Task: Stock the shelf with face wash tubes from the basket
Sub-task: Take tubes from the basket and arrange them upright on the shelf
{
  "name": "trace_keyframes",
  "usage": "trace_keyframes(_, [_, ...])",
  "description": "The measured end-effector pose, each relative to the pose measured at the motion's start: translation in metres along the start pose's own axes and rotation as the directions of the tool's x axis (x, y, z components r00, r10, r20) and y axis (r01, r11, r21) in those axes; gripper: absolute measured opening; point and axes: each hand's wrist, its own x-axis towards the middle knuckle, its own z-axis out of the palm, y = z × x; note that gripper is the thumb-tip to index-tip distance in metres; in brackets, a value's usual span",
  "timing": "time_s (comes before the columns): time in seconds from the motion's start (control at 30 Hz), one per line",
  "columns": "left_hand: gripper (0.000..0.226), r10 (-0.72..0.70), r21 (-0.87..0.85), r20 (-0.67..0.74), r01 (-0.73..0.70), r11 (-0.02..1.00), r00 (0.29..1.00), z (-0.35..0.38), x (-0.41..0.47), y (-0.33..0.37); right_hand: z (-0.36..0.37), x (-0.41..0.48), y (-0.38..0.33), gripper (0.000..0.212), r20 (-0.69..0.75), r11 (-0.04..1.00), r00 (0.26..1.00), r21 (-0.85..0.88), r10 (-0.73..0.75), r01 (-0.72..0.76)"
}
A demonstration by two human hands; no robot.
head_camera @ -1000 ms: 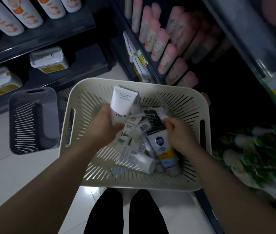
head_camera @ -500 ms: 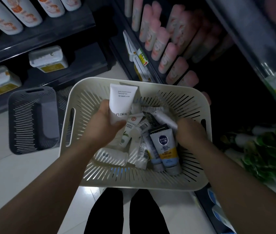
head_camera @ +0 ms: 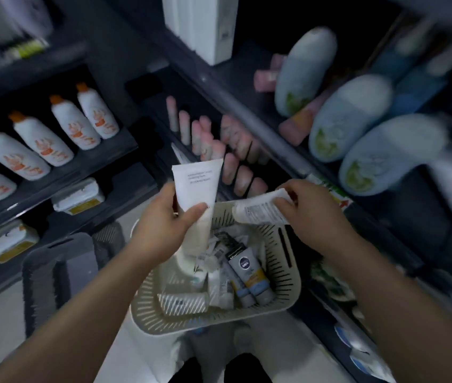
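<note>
At frame centre, the left hand (head_camera: 164, 230) is gripping 1 white tube (head_camera: 198, 194) and the right hand (head_camera: 310, 214) is pinching another tube (head_camera: 258, 210) above the basket (head_camera: 282, 277).

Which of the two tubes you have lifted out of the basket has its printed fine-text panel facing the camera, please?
The tube in the right hand: the small white tube, held sideways, shows dense fine print. The tall white tube in the left hand stands upright, nearly plain.

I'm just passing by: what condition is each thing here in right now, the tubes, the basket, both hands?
Left hand: closed around the white tube.
White tube: held upright, lifted above the basket.
Right hand: gripping the printed tube.
Printed tube: held sideways over the basket rim.
Cream basket: still holds several tubes.
Blue-capped tube: lying in the basket.
Grey basket: contents not clear.
</note>
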Motion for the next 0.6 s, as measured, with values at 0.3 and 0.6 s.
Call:
trace_keyframes(0.3, [0.022,0.438,-0.01,0.133,-0.44,0.898,0.889,-0.032,-0.048,0.185,-0.176,-0.085,-0.06,0.022,-0.265,0.997,0.964,-0.079,-0.012,-0.009])
trace_keyframes(0.6, [0.045,0.7,-0.21,0.207,-0.668,0.714,0.683,0.013,-0.134,0.346,-0.345,-0.215,-0.064,0.014,-0.386,0.995,0.921,-0.094,-0.047,0.011])
